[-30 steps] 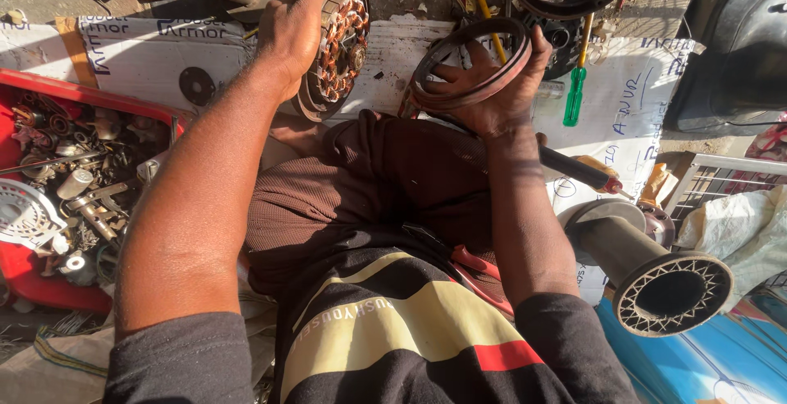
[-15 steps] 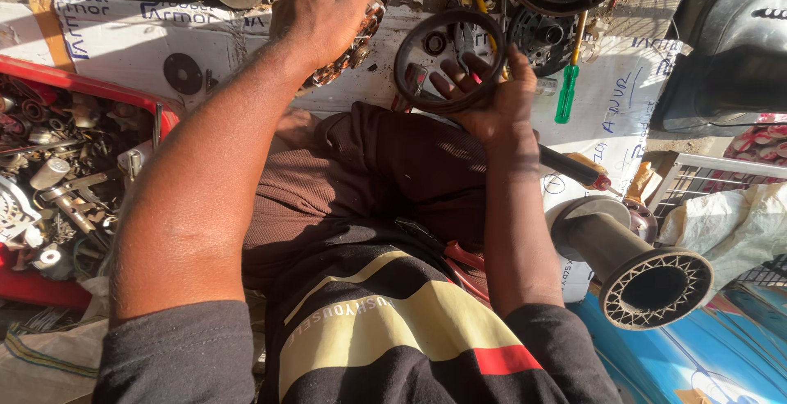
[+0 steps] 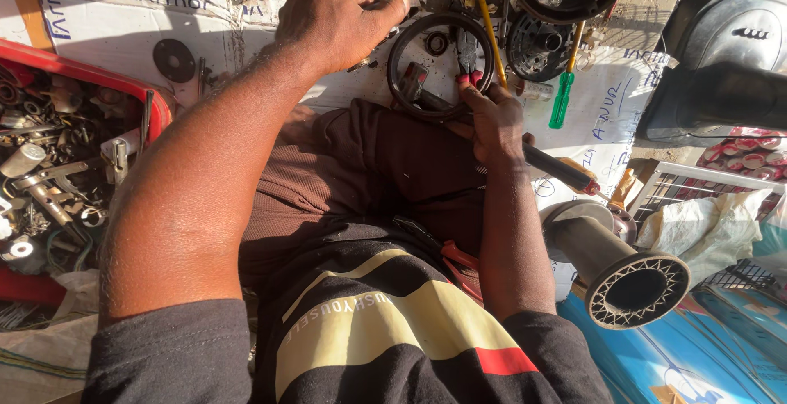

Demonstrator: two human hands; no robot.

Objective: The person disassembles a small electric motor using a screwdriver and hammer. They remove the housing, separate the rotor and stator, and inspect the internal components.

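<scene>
Lap: the person sits on the ground, dark shirt with a cream band and brown trousers nearest the camera
Right hand (image 3: 494, 121): rests low on the knee, fingers curled shut around the near edge of a black ring (image 3: 440, 66)
Ring: stands tilted just beyond the right hand, held only at its near rim, the rest of the loop reaching away over the white sheet (image 3: 106, 22)
Left hand (image 3: 338, 20): stretched farther out, closed in a fist on a small metal part I cannot make out, its fingertips just beside the far left rim of the ring
Left side: red tray (image 3: 90, 72) full of loose metal bits
Right side: ribbed metal pipe (image 3: 616, 262), then a green screwdriver (image 3: 562, 100) farther off on the sheet
</scene>
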